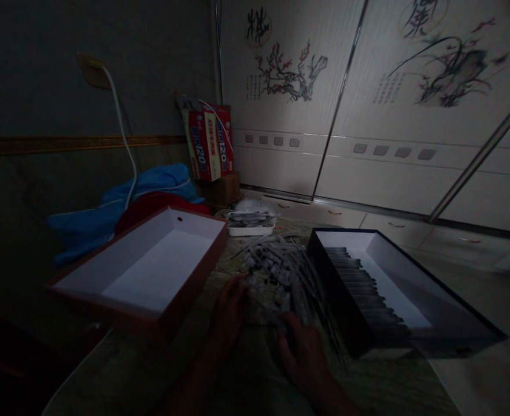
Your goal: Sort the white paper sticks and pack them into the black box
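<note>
In the head view, the right hand [302, 349] grips a slender pale piece [276, 318] — the left hand [230, 309] is near its far end (too dark to tell its grip). At twelve o'clock, a loose pile [281, 260] covers the counter [394, 387]; a red box [151, 274] sits at ten, a black box [339, 303] at two.

A heap of pieces [276, 263] lies between left box [151, 271] and right box [405, 289], tray [250, 231] behind (perhaps touching).
</note>
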Demonstrator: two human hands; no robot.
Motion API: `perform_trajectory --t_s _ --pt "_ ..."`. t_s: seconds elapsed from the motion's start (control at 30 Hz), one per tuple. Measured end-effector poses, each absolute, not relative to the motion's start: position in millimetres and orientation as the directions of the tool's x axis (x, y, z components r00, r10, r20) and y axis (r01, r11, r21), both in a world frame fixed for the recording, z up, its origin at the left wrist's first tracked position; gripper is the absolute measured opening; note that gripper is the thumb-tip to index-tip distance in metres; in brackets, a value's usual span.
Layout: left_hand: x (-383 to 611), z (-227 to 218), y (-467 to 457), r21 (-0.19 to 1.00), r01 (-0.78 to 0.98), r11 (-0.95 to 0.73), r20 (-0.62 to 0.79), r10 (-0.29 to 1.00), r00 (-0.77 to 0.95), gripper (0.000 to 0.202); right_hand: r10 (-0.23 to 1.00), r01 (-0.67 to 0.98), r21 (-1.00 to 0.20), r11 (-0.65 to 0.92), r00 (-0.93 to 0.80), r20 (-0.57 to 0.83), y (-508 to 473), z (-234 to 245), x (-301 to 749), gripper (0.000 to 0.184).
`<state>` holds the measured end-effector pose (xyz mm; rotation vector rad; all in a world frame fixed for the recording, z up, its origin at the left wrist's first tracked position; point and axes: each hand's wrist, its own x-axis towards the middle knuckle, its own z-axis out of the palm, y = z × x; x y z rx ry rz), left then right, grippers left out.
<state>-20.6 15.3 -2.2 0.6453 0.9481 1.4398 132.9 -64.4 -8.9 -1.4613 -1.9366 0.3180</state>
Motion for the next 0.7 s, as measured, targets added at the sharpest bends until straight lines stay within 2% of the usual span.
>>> perform_trajectory --t_s 0.2,0.33,0.43,0.53,0.7 --pt "-18.3 0.2 11.0 0.918 -0.394 0.049 -0.097 0.990 -0.104 0.031 0.937 0.756 -0.584 0.296 -0.110 0.333 -62.0 -11.2 133.9 0.017" --pt "-15.8 -1.7 8.6 0.955 -0.298 0.010 -0.033 0.997 -0.075 0.030 0.931 0.778 -0.551 0.301 -0.116 0.346 -60.4 -14.2 134.9 0.017" --pt "-13.4 -3.7 6.5 0.968 -0.249 -0.015 0.001 0.998 -0.057 0.027 0.926 0.829 -0.477 0.292 -0.121 0.356 -59.1 -15.5 133.6 0.016" --pt "-11.1 -3.5 4.3 0.959 -0.282 -0.014 0.006 1.000 -0.030 0.023 0.909 0.874 -0.384 0.297 -0.136 0.395 -58.9 -14.0 131.2 0.017" --pt "-10.1 0.4 3.5 0.917 -0.389 0.089 -0.085 0.996 0.028 0.025 0.852 0.933 -0.208 0.295 -0.158 0.500 -61.9 -10.4 125.5 0.022"
